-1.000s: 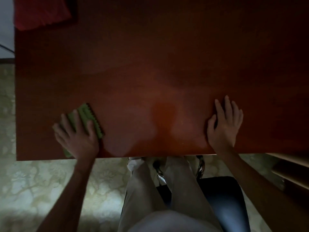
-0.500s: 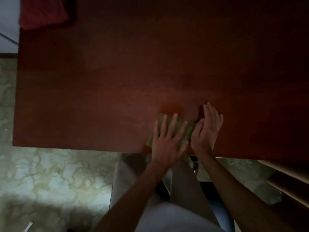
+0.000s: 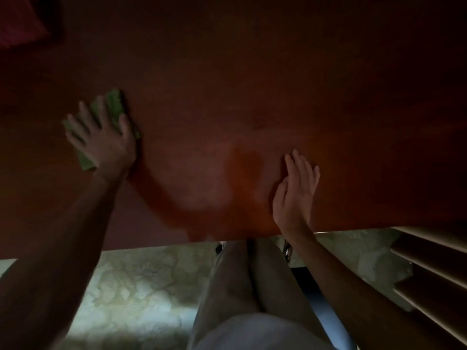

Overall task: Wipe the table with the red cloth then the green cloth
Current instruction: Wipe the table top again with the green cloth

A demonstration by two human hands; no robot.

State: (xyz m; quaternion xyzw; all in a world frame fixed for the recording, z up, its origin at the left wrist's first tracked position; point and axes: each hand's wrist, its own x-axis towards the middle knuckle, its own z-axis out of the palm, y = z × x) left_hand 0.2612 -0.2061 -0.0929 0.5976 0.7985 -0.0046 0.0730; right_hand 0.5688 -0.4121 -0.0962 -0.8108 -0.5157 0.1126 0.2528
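Dim light, view straight down from your head. One bench (image 3: 252, 72), dark reddish wood, fills the upper two thirds of the view; its near edge runs across just above your knees. Two cloths on it. One green cloth (image 3: 115, 107) lies flat on the left part of the bench, well in from the near edge, and your left hand (image 3: 103, 140) rests on top of it, palm down, fingers spread wide, pressing it against the wood; green shows past your fingertips at the far end and beside your wrist at the near end. One red cloth (image 3: 17, 24) sits at the far left corner of the bench, partly cut off by the frame, well apart from both hands, nothing touching it. Your right hand (image 3: 295, 190) is on bare wood near the near edge, right of centre, holding nothing; fingers straight and close together, thumb tucked alongside, the hand tilted somewhat onto its outer edge. Whether the whole palm touches the wood, you cannot tell from here. Two hands, then: one on the green cloth, one empty. A paler, slightly shiny patch shows on the bench between the hands. Below the edge: your two legs (image 3: 252, 286) in light trousers, a pale patterned floor (image 3: 139, 286), a strip of a dark chair seat (image 3: 326, 314) under you, and light wooden shelves (image 3: 434, 274) at lower right.
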